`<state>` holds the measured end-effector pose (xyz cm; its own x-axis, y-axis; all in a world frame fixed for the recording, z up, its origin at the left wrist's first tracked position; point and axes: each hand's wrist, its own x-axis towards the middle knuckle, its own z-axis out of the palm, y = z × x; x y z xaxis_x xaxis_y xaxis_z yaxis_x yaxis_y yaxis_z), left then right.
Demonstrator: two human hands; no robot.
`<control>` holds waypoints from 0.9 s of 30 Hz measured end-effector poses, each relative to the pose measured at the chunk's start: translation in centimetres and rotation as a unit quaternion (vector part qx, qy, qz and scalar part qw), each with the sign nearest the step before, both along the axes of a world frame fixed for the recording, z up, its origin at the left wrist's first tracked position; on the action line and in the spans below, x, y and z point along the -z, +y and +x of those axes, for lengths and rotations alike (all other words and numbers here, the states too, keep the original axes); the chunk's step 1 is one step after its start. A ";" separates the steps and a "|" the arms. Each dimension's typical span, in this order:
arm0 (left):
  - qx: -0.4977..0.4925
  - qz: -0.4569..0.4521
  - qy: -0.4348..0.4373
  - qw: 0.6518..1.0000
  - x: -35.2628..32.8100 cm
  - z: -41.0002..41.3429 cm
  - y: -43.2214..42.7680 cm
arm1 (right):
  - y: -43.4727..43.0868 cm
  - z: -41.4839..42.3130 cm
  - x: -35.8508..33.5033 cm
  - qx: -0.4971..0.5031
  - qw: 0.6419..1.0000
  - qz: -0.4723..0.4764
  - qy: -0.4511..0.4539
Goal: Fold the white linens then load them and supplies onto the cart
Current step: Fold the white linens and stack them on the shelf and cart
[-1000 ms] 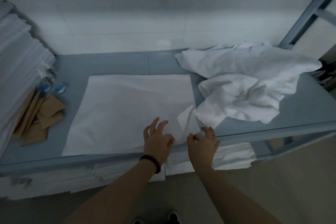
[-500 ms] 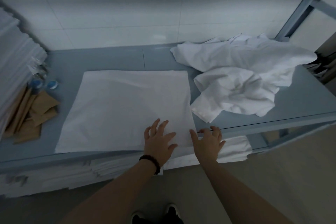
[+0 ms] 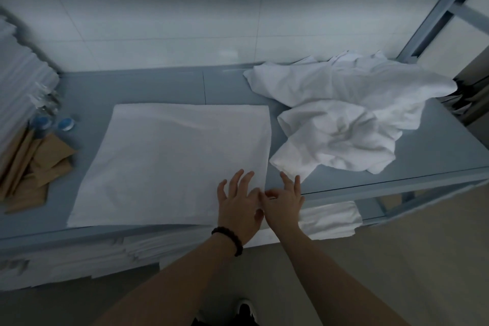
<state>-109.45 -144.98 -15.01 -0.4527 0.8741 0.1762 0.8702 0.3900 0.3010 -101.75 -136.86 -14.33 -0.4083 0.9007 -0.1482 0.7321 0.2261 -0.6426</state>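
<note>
So your left hand [image 3: 239,205] and right hand [image 3: 285,204], fingers spread, rest on the near right corner of the flat square white linen [image 3: 172,161] on the blue-grey metal shelf [image 3: 158,87]. The crumpled white linen heap [image 3: 344,119] to its right looks unfolded, and loading appears undone.

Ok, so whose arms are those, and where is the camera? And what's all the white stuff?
There is no machine here, just a person. The camera sits on their head and looks down, so you see their own two arms. The left hand, the one with the dark bracelet, lies with spread fingers on a flat white linen near its corner. The right hand is open beside it, at the linen's edge. Neither seems to grip anything. All this lies on a blue-grey shelf. To the right is a crumpled pile of white linens, not yet folded. To the left are brown paper packets and blue bottle caps.
</note>
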 end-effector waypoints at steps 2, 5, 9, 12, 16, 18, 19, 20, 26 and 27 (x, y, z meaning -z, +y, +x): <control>-0.018 0.043 -0.021 0.999 -0.6 -1.0 -0.5 | -0.2 -0.5 -0.5 -0.017 0.999 0.010 0.035; -0.038 0.088 -0.042 0.995 -1.1 -2.8 -1.3 | -0.2 -1.2 -1.1 -0.065 0.996 0.031 0.053; -0.058 0.116 -0.108 0.986 -1.5 -5.0 -2.9 | -0.4 -2.0 -1.9 -0.142 0.984 0.079 0.073; -0.049 0.148 -0.111 0.982 -2.2 -5.9 -4.0 | -0.4 -2.7 -2.7 -0.243 0.962 0.120 0.032; -0.053 0.163 -0.107 0.979 -4.1 -7.3 -5.6 | -0.8 -4.5 -4.2 -0.309 0.934 0.178 0.033; -0.056 0.147 -0.092 0.983 -5.1 -8.0 -6.6 | -1.5 -5.6 -4.6 -0.320 0.920 0.218 0.054; -0.053 0.142 -0.084 0.985 -5.5 -8.3 -7.1 | -1.9 -6.2 -4.8 -0.323 0.915 0.235 0.067; -0.051 0.143 -0.076 0.986 -6.0 -8.5 -7.6 | -2.4 -6.7 -4.9 -0.325 0.911 0.244 0.074; -0.107 0.169 -0.044 0.979 -8.8 -9.9 -9.7 | -4.5 -9.1 -6.0 -0.343 0.901 0.246 0.099; -0.113 0.174 -0.043 0.977 -9.3 -10.1 -9.9 | -4.4 -9.3 -6.2 -0.347 0.898 0.251 0.099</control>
<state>-119.52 -154.93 -5.75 -0.6535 0.6441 0.3976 0.7394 0.4309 0.5172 -111.07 -141.25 -8.10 -0.8704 0.3526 0.3436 0.1854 0.8812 -0.4348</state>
